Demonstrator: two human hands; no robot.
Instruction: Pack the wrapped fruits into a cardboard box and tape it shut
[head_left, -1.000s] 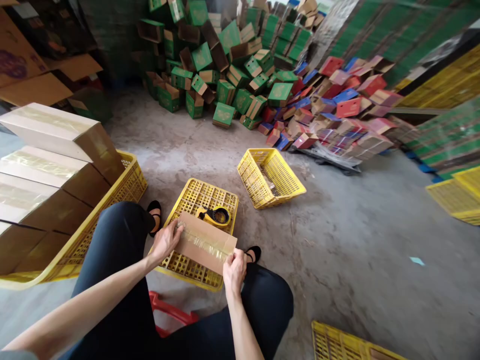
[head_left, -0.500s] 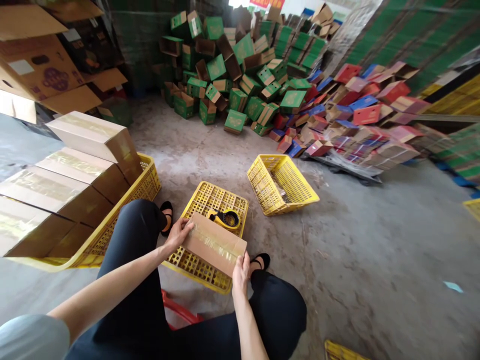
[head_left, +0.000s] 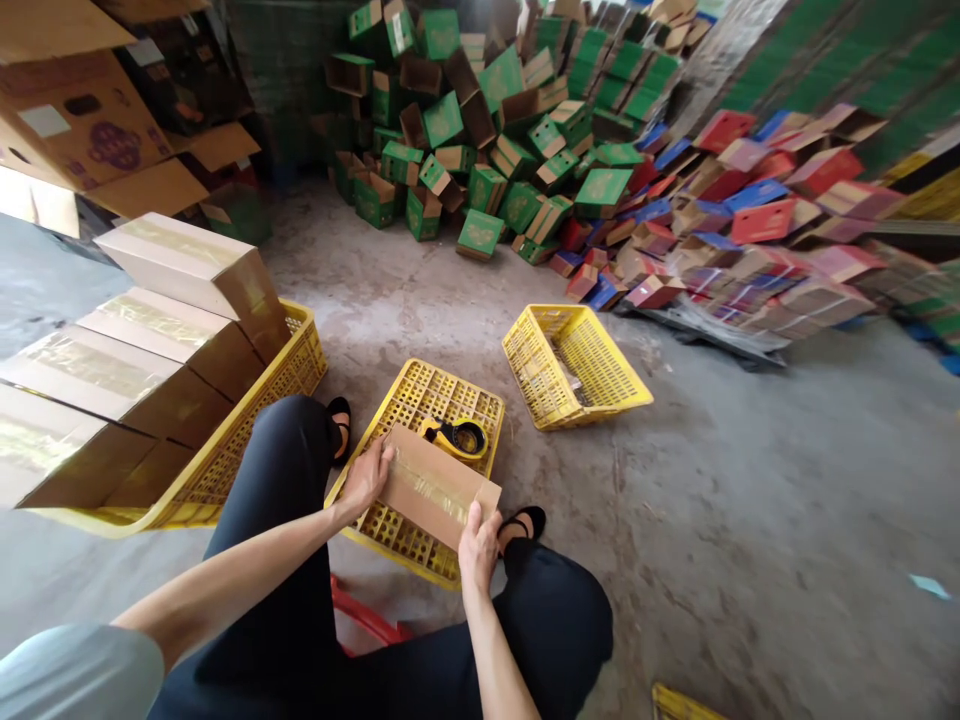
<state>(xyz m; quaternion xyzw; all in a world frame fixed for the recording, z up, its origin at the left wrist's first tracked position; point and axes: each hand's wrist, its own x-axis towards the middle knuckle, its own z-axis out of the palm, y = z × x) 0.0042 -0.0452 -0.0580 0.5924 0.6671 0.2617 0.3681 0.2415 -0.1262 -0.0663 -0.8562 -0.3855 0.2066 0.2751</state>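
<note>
A brown cardboard box (head_left: 436, 482) with a strip of clear yellowish tape along its upper face lies between my hands. My left hand (head_left: 367, 474) grips its left end, and my right hand (head_left: 478, 545) holds the near right corner with the thumb on top. Beneath the box is an upturned yellow plastic crate (head_left: 420, 392) with a perforated surface. Just behind the box, a yellow and black tape dispenser (head_left: 459, 437) rests on that crate. The box's underside and several fingertips are hidden.
To my left, a yellow crate (head_left: 300, 345) holds taped cardboard boxes (head_left: 180, 250). Ahead on the right stands another yellow crate (head_left: 540, 375). Green cartons (head_left: 480, 232) and red and blue cartons (head_left: 761, 220) are heaped behind. A red object (head_left: 367, 612) shows between my legs.
The view has shifted slightly, so most things sit a little farther right. My right thumb now lies on top of the box near its corner. Both hands stay on the box.
</note>
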